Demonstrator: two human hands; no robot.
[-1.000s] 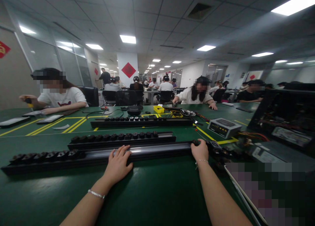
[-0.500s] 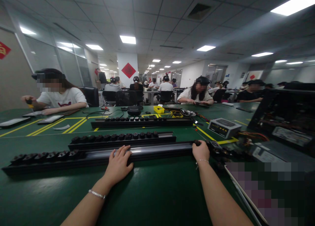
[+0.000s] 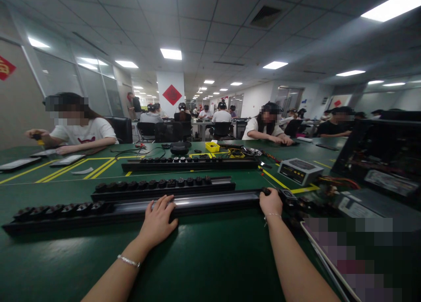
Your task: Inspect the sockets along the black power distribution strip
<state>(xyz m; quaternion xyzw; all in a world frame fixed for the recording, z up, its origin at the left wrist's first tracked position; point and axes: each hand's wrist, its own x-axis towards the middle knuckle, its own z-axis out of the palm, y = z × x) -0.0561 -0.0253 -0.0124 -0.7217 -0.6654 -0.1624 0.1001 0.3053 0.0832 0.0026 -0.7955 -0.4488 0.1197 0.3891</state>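
Observation:
A long black track rail point(image 3: 210, 201) lies across the table before me, with several black socket-like modules point(image 3: 69, 208) seated on its left stretch. My left hand point(image 3: 160, 218) rests on the near edge of the rail, its fingers spread and nothing in them. At the rail's right end, my right hand point(image 3: 271, 201) is closed around a small black module point(image 3: 265, 191), mostly hidden by the fingers. Just beyond that hand sits a square black piece point(image 3: 287, 194). Behind the rail runs a second rail point(image 3: 222, 184) with several similar modules along it.
A third rail point(image 3: 226, 163) lies farther back, near a yellow tray point(image 3: 212, 147). To the right are a grey power supply point(image 3: 300, 169), loose cables, an open computer case point(image 3: 388, 148) and a blurred-out flat object point(image 3: 358, 258). Co-workers sit across the table.
My right hand has shifted slightly to the right along the rail end. My left hand has stayed in place. The co-worker across on the right has moved both hands to the right.

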